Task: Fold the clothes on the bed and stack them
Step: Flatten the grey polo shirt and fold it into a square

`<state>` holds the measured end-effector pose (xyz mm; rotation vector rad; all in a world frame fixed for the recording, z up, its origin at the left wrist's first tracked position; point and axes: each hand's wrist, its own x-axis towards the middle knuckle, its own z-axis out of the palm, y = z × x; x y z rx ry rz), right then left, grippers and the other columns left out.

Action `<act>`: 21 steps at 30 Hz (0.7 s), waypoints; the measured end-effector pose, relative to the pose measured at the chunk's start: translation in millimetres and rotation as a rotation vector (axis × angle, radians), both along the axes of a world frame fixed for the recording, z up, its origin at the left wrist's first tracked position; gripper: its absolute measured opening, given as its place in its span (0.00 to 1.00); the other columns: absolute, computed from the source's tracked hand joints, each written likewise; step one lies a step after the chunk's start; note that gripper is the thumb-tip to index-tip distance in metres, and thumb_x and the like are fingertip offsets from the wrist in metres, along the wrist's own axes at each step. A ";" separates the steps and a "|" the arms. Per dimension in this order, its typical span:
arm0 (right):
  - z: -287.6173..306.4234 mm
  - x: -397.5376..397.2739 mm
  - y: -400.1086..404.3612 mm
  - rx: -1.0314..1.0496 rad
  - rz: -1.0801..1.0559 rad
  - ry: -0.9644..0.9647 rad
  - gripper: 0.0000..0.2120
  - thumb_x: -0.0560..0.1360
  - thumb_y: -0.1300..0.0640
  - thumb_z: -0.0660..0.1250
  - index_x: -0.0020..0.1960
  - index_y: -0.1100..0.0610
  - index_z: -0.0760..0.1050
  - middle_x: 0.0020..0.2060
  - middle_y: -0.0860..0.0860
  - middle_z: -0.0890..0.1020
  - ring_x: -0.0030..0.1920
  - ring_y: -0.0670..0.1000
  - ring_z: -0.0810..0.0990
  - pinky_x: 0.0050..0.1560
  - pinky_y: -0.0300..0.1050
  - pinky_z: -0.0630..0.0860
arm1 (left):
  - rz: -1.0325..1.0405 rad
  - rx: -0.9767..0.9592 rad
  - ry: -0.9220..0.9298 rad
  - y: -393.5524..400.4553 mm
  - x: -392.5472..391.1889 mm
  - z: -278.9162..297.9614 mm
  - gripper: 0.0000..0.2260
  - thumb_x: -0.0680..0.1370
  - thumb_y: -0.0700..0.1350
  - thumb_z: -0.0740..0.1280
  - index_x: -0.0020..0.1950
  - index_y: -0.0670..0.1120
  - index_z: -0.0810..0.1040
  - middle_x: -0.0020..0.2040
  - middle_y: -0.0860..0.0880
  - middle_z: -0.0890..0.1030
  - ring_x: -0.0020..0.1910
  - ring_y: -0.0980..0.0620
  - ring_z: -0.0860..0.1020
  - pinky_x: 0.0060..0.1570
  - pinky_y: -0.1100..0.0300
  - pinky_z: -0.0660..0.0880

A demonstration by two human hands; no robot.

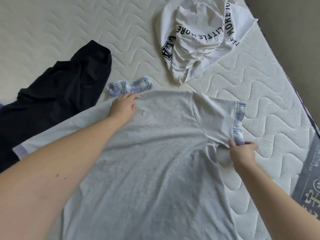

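Observation:
A light grey T-shirt [155, 161] with blue plaid collar and sleeve cuffs lies spread back-up on the white quilted mattress [60, 28]. My left hand [123, 106] rests at its neckline, fingers curled onto the fabric edge near the plaid collar [129, 85]. My right hand [241, 153] pinches the underarm end of the right sleeve next to the plaid cuff [239, 122]. A crumpled black garment [65, 85] lies to the left, and a crumpled white shirt with black lettering [199, 37] lies at the far right.
The mattress's right edge [311, 170] with a grey printed border runs diagonally down the right side, with dark floor [294, 32] beyond it. Bare mattress stretches across the far left.

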<state>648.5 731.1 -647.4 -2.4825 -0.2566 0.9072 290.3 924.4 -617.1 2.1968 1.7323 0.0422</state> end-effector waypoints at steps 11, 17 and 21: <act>31.2 -152.2 64.1 0.257 0.477 -0.299 0.25 0.77 0.56 0.66 0.72 0.56 0.64 0.63 0.59 0.72 0.65 0.58 0.69 0.67 0.52 0.63 | 0.103 -0.060 0.339 -23.6 -145.4 -27.8 0.32 0.82 0.54 0.55 0.80 0.47 0.43 0.81 0.49 0.45 0.79 0.50 0.45 0.76 0.49 0.45; 17.7 -250.6 112.5 0.204 1.260 -0.311 0.27 0.82 0.48 0.58 0.79 0.52 0.57 0.77 0.52 0.61 0.76 0.55 0.56 0.74 0.53 0.55 | -0.032 -0.124 0.371 -43.7 -167.7 -48.0 0.31 0.83 0.58 0.51 0.80 0.49 0.39 0.80 0.53 0.38 0.79 0.53 0.39 0.75 0.51 0.37; 6.0 -312.1 139.2 0.222 1.543 -0.295 0.27 0.83 0.51 0.52 0.80 0.51 0.49 0.80 0.49 0.49 0.79 0.52 0.45 0.76 0.52 0.44 | -0.012 -0.062 0.271 -62.5 -164.6 -57.1 0.32 0.81 0.58 0.55 0.81 0.51 0.46 0.81 0.52 0.42 0.79 0.53 0.42 0.76 0.52 0.41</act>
